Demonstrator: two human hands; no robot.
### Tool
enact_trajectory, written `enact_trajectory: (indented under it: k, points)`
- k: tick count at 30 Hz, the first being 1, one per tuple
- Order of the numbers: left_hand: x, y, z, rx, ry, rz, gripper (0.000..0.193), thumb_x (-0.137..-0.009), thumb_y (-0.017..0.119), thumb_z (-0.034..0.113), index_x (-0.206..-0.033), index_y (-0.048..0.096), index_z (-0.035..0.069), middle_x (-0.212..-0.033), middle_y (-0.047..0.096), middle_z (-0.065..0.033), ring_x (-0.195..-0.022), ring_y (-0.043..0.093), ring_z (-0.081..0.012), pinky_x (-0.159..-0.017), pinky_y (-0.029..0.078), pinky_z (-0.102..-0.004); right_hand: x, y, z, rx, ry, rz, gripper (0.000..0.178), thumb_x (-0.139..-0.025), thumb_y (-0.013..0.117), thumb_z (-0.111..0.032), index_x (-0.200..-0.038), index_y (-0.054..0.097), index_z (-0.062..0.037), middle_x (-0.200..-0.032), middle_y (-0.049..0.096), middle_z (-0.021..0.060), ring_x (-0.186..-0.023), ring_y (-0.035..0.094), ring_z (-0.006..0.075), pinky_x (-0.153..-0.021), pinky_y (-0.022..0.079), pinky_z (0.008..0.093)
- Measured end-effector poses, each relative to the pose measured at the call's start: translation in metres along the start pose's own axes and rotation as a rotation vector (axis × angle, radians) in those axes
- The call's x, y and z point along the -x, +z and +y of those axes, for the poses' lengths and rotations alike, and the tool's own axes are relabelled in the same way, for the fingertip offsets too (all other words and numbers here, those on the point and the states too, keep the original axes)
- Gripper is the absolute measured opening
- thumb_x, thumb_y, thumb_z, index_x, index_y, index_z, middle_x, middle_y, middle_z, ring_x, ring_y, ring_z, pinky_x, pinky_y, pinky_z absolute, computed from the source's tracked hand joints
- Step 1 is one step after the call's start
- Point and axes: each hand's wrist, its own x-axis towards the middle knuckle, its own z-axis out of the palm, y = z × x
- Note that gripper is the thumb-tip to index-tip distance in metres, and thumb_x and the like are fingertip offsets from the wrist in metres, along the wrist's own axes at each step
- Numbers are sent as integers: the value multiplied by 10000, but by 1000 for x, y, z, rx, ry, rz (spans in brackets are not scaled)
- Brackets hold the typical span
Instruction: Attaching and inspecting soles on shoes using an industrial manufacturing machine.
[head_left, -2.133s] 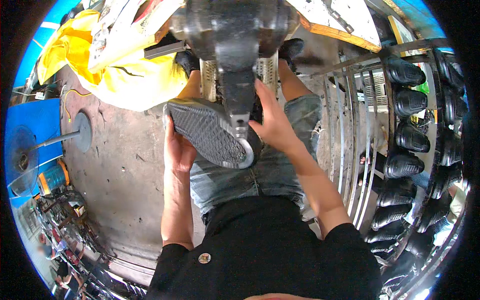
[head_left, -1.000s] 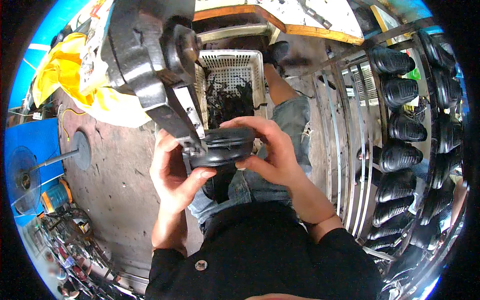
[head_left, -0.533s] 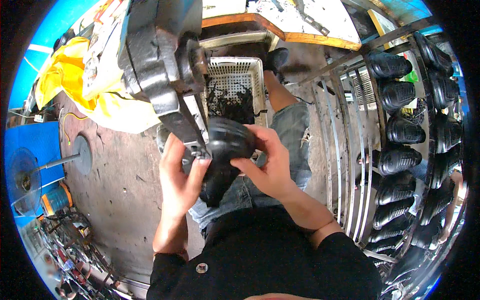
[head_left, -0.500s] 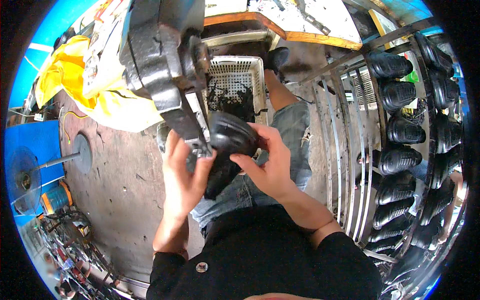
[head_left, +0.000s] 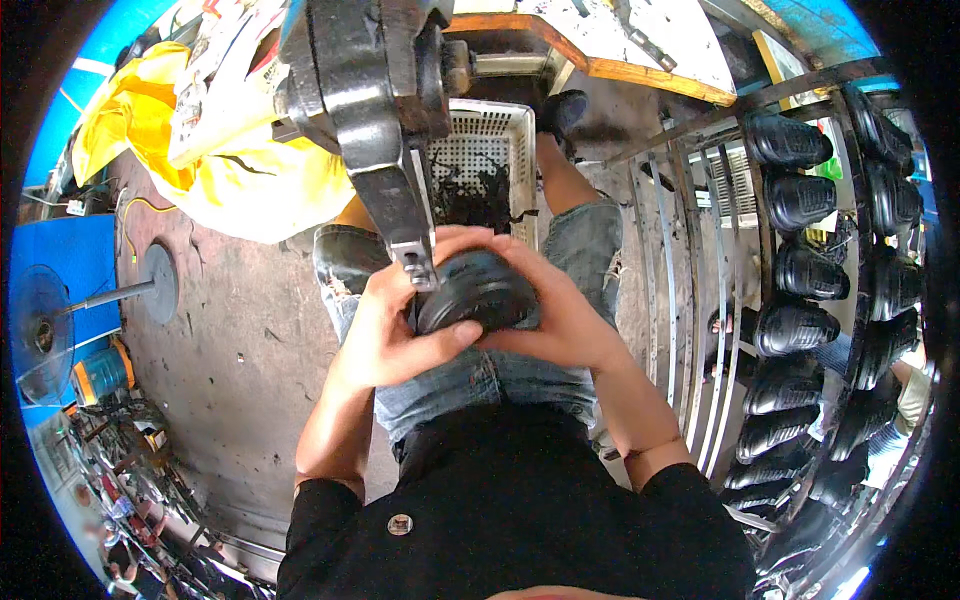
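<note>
A black shoe (head_left: 478,295) is held between both hands above my lap, its rounded end facing me. My left hand (head_left: 378,325) wraps its left side, with the thumb across the near edge and the fingers reaching round the far side. Around the right side curls my right hand (head_left: 572,312), its thumb low on the near edge. The narrow metal tip (head_left: 414,265) of a black machine arm (head_left: 375,180) comes down beside the shoe's left edge, close to my left fingers. Whether the tip touches the shoe I cannot tell.
Beyond the shoe stands a pale plastic basket (head_left: 527,160) with black scraps inside. A rack (head_left: 850,240) of black shoes fills the right side. At the left are a yellow cloth (head_left: 285,205) and a fan (head_left: 48,345). A worktable (head_left: 690,50) with a wooden edge stands at the back.
My left hand has left the machine tip and now grips the shoe together with my right hand. The shoe has turned and sits slightly nearer to me. The view has shifted a little.
</note>
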Motion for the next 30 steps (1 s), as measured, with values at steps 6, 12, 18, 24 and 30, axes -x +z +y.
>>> enact_trajectory:
  k: [6, 12, 18, 24, 30]
  points:
    - [6, 6, -3, -158, 72, 270, 693, -713, 904, 131, -1328, 606, 15, -1307, 656, -153, -1226, 619, -268, -1052, 466, -401, -11, 12, 1, 159, -154, 113, 776, -709, 899, -177, -1363, 498, -61, -1365, 572, 148, -1278, 545, 350, -1077, 449, 437]
    - [0, 0, 5, -85, 92, 295, 668, -709, 902, 86, -1311, 625, 9, -1303, 662, -153, -1218, 629, -278, -1042, 481, -403, -29, 16, -9, 170, -242, 188, 761, -721, 883, -183, -1369, 500, -66, -1391, 580, 140, -1299, 548, 354, -1087, 452, 446]
    - [1, -7, 5, -123, 134, 299, 648, -679, 902, 33, -1273, 647, -8, -1309, 654, -178, -1235, 617, -287, -1049, 482, -408, -33, 14, -13, 269, -213, 143, 790, -717, 869, -217, -1399, 501, -65, -1384, 583, 141, -1303, 545, 361, -1080, 462, 446]
    - [10, -8, -1, 8, 73, 343, 591, -704, 886, 13, -1244, 648, -10, -1351, 625, -188, -1255, 599, -283, -1057, 479, -413, -37, 5, -29, 453, -221, 62, 820, -722, 846, -222, -1438, 482, -60, -1350, 583, 156, -1259, 560, 360, -1048, 479, 444]
    - [15, -6, -8, 67, 43, 378, 582, -719, 877, 21, -1251, 644, -11, -1373, 611, -200, -1270, 589, -285, -1068, 470, -412, -40, -9, -48, 595, -217, -18, 835, -705, 835, -206, -1446, 478, -58, -1317, 582, 135, -1239, 560, 346, -1022, 498, 432]
